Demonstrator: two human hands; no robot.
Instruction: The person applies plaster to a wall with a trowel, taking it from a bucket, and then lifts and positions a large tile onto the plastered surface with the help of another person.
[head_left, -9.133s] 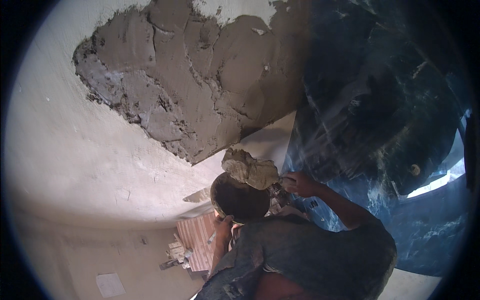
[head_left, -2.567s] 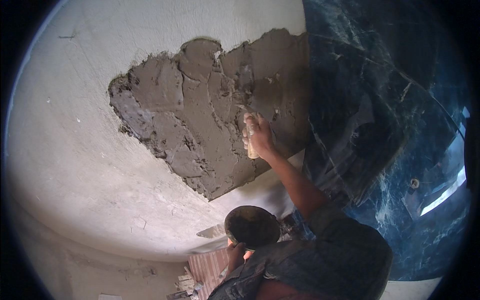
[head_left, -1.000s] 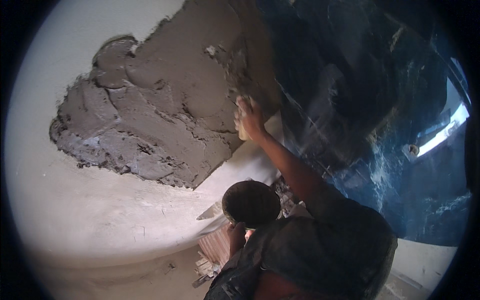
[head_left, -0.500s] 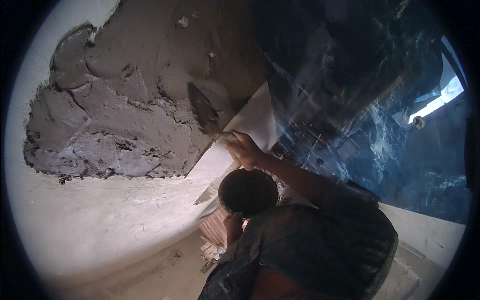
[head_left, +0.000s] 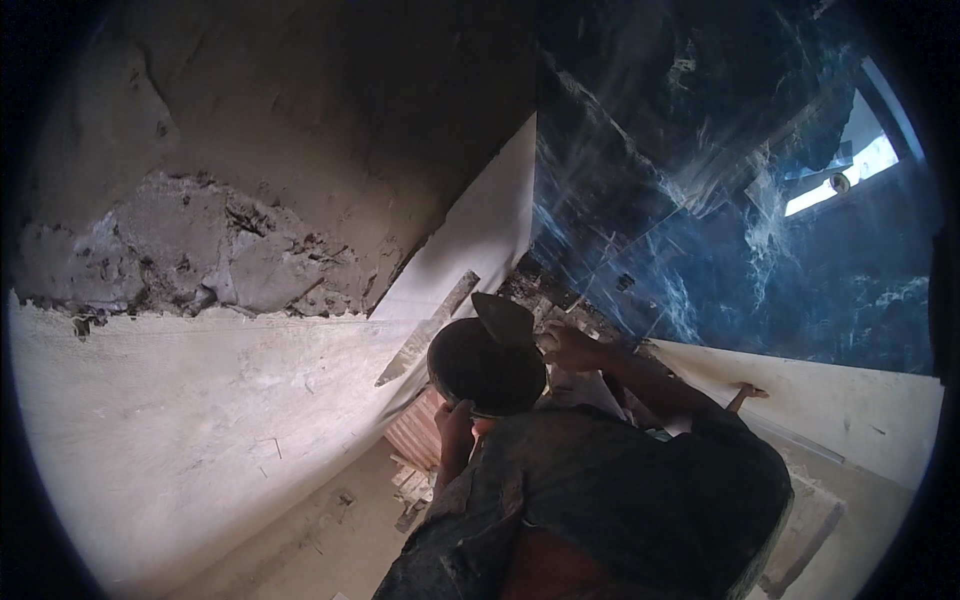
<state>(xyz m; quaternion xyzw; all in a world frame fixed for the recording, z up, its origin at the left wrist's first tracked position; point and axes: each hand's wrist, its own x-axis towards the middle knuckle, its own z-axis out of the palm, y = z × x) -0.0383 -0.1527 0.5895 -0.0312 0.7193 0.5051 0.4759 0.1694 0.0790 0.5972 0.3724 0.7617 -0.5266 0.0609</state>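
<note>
A dark round mortar pan [head_left: 478, 375] is held in front of me, with my left hand [head_left: 455, 425] closed on its near left rim. Over the pan's far right side hangs the pointed blade of a trowel [head_left: 505, 320]. My right hand [head_left: 572, 350] is closed round the trowel's handle, just right of the pan. Shadow hides most of what is inside the pan. Wet grey mortar [head_left: 265, 265] covers the upper part of the wall at left, rough and lumpy along its lower edge.
A long straight board [head_left: 430, 330] leans by the pale lower wall [head_left: 200, 400]. Dark blue marbled sheeting [head_left: 690, 250] covers the right side. Rubble [head_left: 412, 485] lies on the floor beside my left forearm. A small brown shape [head_left: 748, 393] at right is unclear.
My right hand has drawn the trowel away from the mortared wall, down and right, to the pan. The left hand still grips the pan. The view has shifted.
</note>
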